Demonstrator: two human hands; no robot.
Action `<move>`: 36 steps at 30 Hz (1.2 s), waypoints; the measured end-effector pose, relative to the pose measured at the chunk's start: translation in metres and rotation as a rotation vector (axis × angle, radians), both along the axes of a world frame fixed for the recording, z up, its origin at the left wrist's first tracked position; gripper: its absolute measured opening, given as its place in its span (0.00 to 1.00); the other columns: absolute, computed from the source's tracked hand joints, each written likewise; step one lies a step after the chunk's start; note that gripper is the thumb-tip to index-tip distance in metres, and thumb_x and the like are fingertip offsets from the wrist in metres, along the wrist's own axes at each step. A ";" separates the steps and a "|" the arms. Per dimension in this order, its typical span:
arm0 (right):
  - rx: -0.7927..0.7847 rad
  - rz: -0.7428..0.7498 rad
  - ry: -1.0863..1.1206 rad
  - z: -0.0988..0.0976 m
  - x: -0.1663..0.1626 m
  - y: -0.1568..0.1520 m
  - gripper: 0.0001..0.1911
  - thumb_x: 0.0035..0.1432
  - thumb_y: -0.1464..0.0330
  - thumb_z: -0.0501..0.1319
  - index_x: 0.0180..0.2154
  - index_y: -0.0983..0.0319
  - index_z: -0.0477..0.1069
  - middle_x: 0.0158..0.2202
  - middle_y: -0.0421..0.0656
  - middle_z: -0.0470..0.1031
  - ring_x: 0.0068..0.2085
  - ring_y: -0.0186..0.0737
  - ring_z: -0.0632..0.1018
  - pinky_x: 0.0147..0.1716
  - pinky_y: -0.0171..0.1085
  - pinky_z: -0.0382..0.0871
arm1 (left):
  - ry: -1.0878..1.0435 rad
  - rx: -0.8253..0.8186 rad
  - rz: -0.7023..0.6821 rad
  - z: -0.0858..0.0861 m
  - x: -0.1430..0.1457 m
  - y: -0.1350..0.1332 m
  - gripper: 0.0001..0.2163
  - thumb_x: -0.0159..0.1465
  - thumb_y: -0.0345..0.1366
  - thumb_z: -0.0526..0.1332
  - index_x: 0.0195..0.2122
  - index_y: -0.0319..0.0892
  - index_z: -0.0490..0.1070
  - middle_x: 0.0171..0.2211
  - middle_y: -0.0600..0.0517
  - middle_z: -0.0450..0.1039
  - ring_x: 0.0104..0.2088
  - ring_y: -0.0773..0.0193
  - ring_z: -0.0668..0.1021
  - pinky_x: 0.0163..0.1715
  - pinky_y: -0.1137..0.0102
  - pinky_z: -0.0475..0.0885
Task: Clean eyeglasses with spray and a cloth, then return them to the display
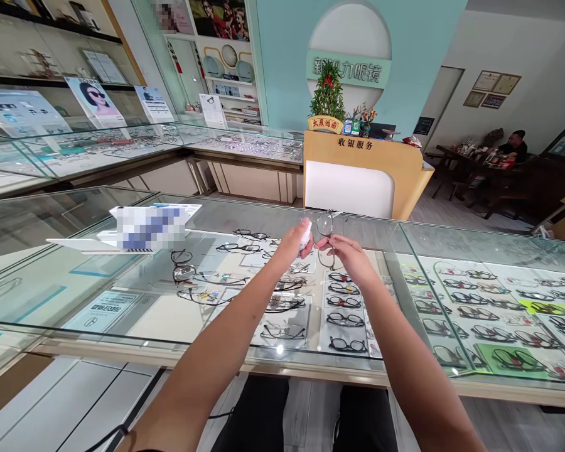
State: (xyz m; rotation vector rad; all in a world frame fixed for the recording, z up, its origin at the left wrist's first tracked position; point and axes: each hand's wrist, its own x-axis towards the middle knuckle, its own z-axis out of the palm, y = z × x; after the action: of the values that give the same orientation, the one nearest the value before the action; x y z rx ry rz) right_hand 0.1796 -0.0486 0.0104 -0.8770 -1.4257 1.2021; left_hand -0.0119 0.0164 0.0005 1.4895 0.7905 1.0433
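A long glass tabletop [75, 251] runs across the middle of the frame, a display case with rows of frames [343, 307] laid out under its pane. Behind it, upper centre, stands a pale wooden cashier desk [358, 176] with a small potted plant [328, 94] on its top. At the far upper right a person [515, 145] sits at a dark table, well apart from the case. On the tabletop at left centre stands a card [148, 227] whose print is blurred.

Two bare forearms rise from the bottom edge and meet above the glass at the centre of the frame. The right hand [351, 254] is closed around a pair of spectacles [327, 226], pinching it from the right side. The spectacles hang in the air above the tabletop, one lens above the other, just in front of the desk's white panel. The left hand [294, 242] is clenched on a small white thing [306, 231], perhaps a cloth or a little bottle; it is too small to tell. That white thing sits just beside the upper lens, at its left edge.
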 end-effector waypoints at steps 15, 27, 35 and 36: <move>-0.062 0.004 0.208 0.006 -0.001 -0.001 0.14 0.59 0.53 0.70 0.34 0.57 0.84 0.44 0.46 0.86 0.45 0.46 0.79 0.43 0.41 0.69 | 0.041 0.000 -0.033 -0.001 0.002 -0.004 0.35 0.74 0.65 0.50 0.17 0.44 0.64 0.13 0.51 0.60 0.17 0.66 0.65 0.24 0.67 0.60; -0.063 -0.063 0.381 0.002 0.004 0.006 0.13 0.60 0.54 0.71 0.37 0.57 0.85 0.42 0.46 0.85 0.44 0.45 0.80 0.38 0.39 0.71 | 0.190 0.037 -0.187 -0.006 0.013 -0.017 0.36 0.75 0.64 0.50 0.16 0.43 0.64 0.12 0.51 0.60 0.17 0.68 0.65 0.23 0.68 0.60; -0.078 -0.033 0.409 0.003 0.008 0.008 0.15 0.61 0.54 0.71 0.39 0.58 0.85 0.44 0.48 0.85 0.44 0.44 0.80 0.39 0.39 0.72 | -0.030 0.016 -0.248 -0.001 0.014 -0.016 0.39 0.67 0.77 0.50 0.20 0.44 0.67 0.15 0.52 0.62 0.18 0.66 0.66 0.23 0.66 0.59; -0.079 -0.036 0.419 0.003 0.009 0.009 0.15 0.60 0.54 0.71 0.38 0.58 0.85 0.44 0.47 0.85 0.44 0.44 0.80 0.39 0.39 0.72 | -0.077 0.035 -0.230 0.005 0.013 -0.018 0.39 0.67 0.77 0.52 0.22 0.44 0.68 0.16 0.52 0.63 0.19 0.65 0.67 0.24 0.66 0.60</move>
State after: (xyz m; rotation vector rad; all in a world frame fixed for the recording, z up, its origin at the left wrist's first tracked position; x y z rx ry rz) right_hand 0.1890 -0.0398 0.0135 -0.6517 -1.0263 1.3302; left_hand 0.0009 -0.0013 0.0053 1.5209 0.5347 0.9389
